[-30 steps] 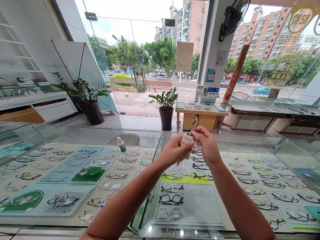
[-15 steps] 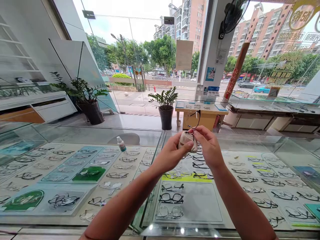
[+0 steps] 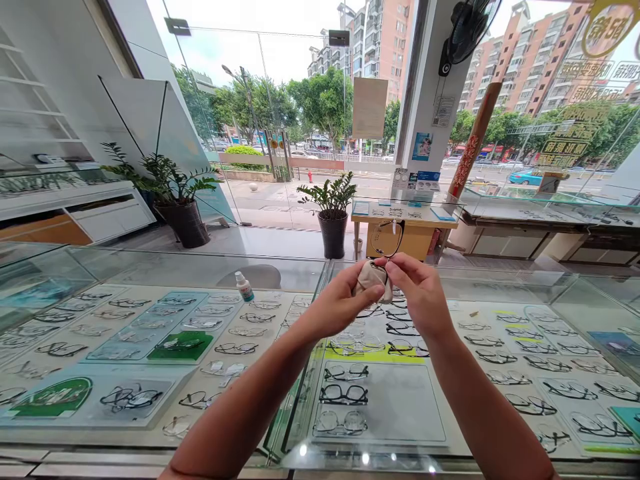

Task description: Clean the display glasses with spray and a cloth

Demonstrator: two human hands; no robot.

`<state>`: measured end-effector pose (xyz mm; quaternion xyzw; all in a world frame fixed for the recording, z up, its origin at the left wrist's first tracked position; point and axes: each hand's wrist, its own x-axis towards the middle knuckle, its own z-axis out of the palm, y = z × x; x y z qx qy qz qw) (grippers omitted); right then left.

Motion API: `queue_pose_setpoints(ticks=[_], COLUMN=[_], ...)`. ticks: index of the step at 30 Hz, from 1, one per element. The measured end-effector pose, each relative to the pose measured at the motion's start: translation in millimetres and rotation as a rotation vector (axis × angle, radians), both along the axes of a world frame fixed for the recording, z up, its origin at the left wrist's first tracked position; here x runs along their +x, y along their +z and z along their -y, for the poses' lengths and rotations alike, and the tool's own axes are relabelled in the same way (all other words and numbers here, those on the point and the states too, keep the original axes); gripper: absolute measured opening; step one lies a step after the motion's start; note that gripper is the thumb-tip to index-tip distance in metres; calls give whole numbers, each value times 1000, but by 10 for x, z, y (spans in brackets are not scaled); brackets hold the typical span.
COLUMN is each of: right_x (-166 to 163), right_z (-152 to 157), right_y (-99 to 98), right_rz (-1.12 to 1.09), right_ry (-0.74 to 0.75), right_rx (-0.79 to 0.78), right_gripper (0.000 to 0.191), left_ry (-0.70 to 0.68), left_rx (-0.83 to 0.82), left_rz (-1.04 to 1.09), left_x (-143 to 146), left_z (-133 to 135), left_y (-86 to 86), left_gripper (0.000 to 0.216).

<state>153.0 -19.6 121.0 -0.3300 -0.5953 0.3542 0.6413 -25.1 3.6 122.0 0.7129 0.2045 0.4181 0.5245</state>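
Both my hands are raised together above a glass display counter (image 3: 165, 267). My left hand (image 3: 337, 303) pinches a beige cleaning cloth (image 3: 371, 279) bunched around part of a pair of glasses (image 3: 386, 239). My right hand (image 3: 420, 293) grips the same thin dark-rimmed glasses from the right, its fingers closed. One lens and a temple stick up above my fingers; the other lens is hidden inside the cloth.
Under the counter glass lie several rows of spectacle frames (image 3: 345, 393) on trays. A small spray bottle (image 3: 244, 287) stands on the glass to the left. Beyond stand two potted plants (image 3: 333, 213), a small table (image 3: 405, 223) and big shop windows.
My hands have risen slightly and the cloth has shifted over the lens, with the glasses' free lens now standing higher above my fingers.
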Motion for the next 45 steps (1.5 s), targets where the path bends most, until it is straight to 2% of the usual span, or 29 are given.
queue_pose_setpoints(ticks=[5,9,12,18,21,25,28,35,40,45], right_x=[26,53,56,52,60,75,82,48,14,-9], right_z=[29,63,88,103,100,102,110,167,215,263], right_y=[6,55,84,64,61,80,91,82,83,91], right_rz=[26,34,45,36,47,75,82,125,116,104], right_ry=[-15,-31,-21,-2,16,-41,-64,-124,-113,-107], right_rx=[-17,-30,-21,-28,-30,-26,-27,36,57,78], right_gripper=[20,19,19,21,21,20,20,19,17,13], left_ry=[38,5,-15,118,42,-123,-164,52,124,140], left_rx=[18,160,187,130,110,127,140,154,208,199], left_rz=[31,-105,-162,-16,-61,-173,-184,-57,27,97], left_x=[8,-114,-152,-4,-72,-232,-237,-16,62,101], left_z=[-6,12,26,8,-29,-54,-55,-36,8,20], left_y=[8,85,105,18,51,140,127,-31,-29,-69], left_gripper=[41,35,31,39,49,36,31,36,33,43])
